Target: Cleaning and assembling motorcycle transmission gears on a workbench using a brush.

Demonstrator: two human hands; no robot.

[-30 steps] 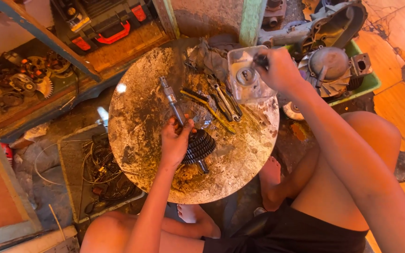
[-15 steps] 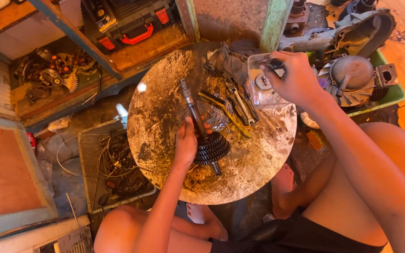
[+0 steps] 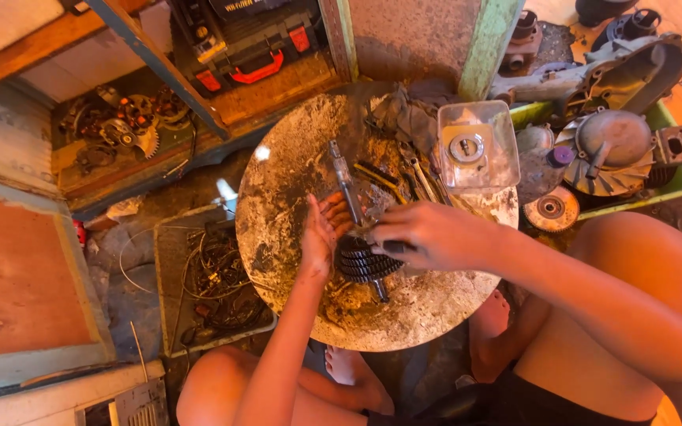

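Both hands on it: left hand [image 3: 321, 237] braces open-palmed against the gear shaft [image 3: 361, 237] at the round surface's [image 3: 278, 197] middle, right hand [image 3: 424, 235] fingers pinch the gears [image 3: 366, 262], and greasy metal could slip and roll off.
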